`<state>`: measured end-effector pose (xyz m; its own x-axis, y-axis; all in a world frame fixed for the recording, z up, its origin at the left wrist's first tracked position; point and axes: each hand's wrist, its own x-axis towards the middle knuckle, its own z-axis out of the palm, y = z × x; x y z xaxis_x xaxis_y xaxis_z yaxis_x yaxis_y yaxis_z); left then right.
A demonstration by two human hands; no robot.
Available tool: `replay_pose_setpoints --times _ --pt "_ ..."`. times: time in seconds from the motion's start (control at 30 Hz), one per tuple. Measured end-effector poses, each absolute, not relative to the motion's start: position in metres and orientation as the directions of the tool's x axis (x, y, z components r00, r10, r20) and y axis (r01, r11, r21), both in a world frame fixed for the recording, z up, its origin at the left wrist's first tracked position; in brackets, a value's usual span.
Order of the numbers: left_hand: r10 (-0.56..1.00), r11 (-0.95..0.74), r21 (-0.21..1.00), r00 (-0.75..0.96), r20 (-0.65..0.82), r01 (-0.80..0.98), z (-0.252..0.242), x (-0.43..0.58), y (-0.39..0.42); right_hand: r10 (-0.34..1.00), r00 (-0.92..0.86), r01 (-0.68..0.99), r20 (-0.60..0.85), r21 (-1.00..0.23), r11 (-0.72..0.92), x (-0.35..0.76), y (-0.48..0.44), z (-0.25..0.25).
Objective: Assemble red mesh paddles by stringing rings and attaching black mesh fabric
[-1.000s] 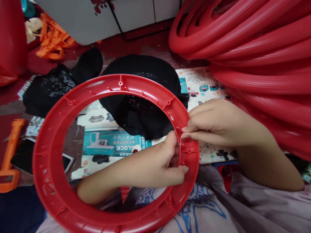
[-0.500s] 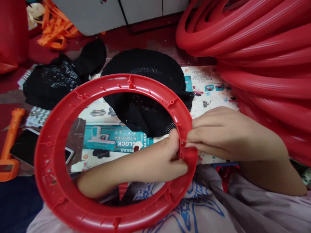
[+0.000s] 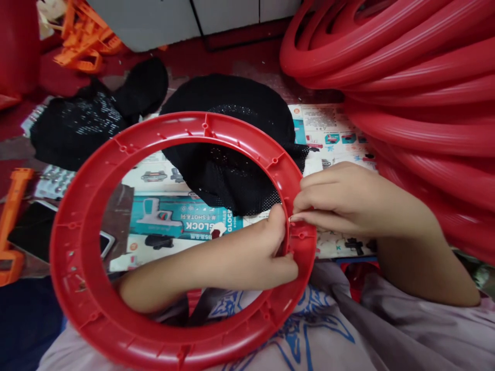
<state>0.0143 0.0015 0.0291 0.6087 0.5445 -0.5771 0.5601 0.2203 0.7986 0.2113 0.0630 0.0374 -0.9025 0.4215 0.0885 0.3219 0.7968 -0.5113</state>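
Red ring [image 3: 228, 128] up front, tilted, ribbed hollow side toward the eye, near edge over the lap of a greyish garment [image 3: 328, 314]. Round, so no long axis to speak of; what counts is its right-hand side, where both hands meet.

Left hand [image 3: 266, 257]: forearm comes up through the ring's opening, grip closed on the inner rim from within. Right hand [image 3: 336, 201]: in from outside, across the outer rim, fingertips drawn to a pinch in the channel just beside the left hand. Cannot tell whether anything small sits in that pinch. Both about equally near the spot; the rim runs between them.

Edges: black mesh cloth [image 3: 232, 93] lies behind and partly under the ring's far side. Printed cardboard [image 3: 317, 116] shows between right hand and big red tubes [image 3: 390, 67]; that strip is the right hand's room outward. Dark flat object [image 3: 33, 232] close off the left rim, orange piece [image 3: 13, 221] beyond it.
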Motion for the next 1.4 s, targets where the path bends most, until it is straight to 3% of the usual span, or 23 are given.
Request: replay_pose_setpoints --times 0.13,0.33,0.53,0.87,1.0,1.17,1.4 --pt "0.548 0.185 0.845 0.661 -0.513 0.503 0.027 0.013 0.002 0.459 -0.883 0.346 0.101 -0.523 0.779 0.211 0.061 0.039" --pt "0.505 0.197 0.794 0.635 -0.585 0.575 0.030 0.014 0.003 0.584 -0.807 0.484 -0.088 -0.666 0.568 0.204 0.058 0.046" --pt "0.507 0.199 0.812 0.652 -0.564 0.548 0.028 0.014 0.001 0.581 -0.783 0.533 -0.222 -0.720 0.443 0.205 0.061 0.046" --pt "0.529 0.177 0.868 0.699 -0.482 0.465 0.028 0.010 0.004 0.543 -0.839 0.376 -0.029 -0.753 0.540 0.211 0.060 0.051" --pt "0.530 0.226 0.858 0.681 -0.506 0.462 0.026 0.010 0.004 0.518 -0.852 0.329 0.078 -0.689 0.646 0.213 0.054 0.051" --pt "0.559 0.245 0.855 0.654 -0.510 0.458 0.028 0.012 0.006 0.490 -0.838 0.345 0.241 -0.462 0.817 0.212 0.044 0.048" --pt "0.534 0.261 0.812 0.623 -0.572 0.522 0.029 0.013 0.008 0.519 -0.816 0.441 0.255 -0.306 0.844 0.207 0.040 0.045"
